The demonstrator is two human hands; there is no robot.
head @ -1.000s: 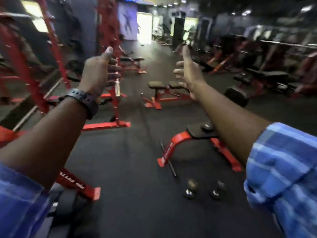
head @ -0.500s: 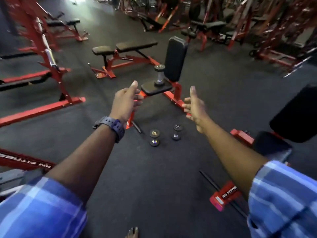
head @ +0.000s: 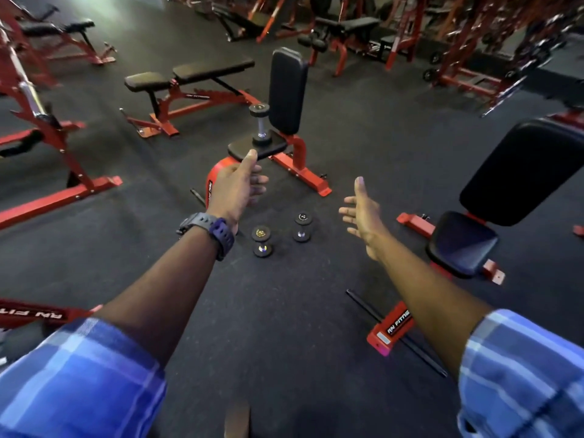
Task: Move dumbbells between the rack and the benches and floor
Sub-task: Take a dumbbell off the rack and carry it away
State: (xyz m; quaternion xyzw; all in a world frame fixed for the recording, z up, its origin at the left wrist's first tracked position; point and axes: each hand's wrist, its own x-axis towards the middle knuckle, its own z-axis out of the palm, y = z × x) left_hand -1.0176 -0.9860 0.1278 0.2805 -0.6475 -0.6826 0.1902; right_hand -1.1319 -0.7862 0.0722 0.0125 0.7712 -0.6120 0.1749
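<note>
Two small black dumbbells stand on end on the dark floor: one dumbbell (head: 261, 241) just right of my left wrist, the other dumbbell (head: 302, 226) a little further right. A third dumbbell (head: 260, 125) stands upright on the seat of a red upright bench (head: 286, 90) ahead. My left hand (head: 237, 184), with a watch on its wrist, is stretched forward below that seat, fingers loosely curled, holding nothing. My right hand (head: 363, 213) is stretched out to the right of the floor dumbbells, palm open, fingers spread.
A second upright bench (head: 464, 245) stands at the right, its red foot (head: 392, 330) near my right forearm. A flat bench (head: 189, 74) lies beyond at the left. Red rack frames (head: 57, 197) line the left side, and more machines fill the back.
The view has tipped down from the gym's far end to the floor. Both outstretched hands have lowered toward the two floor dumbbells, and the benches appear closer.
</note>
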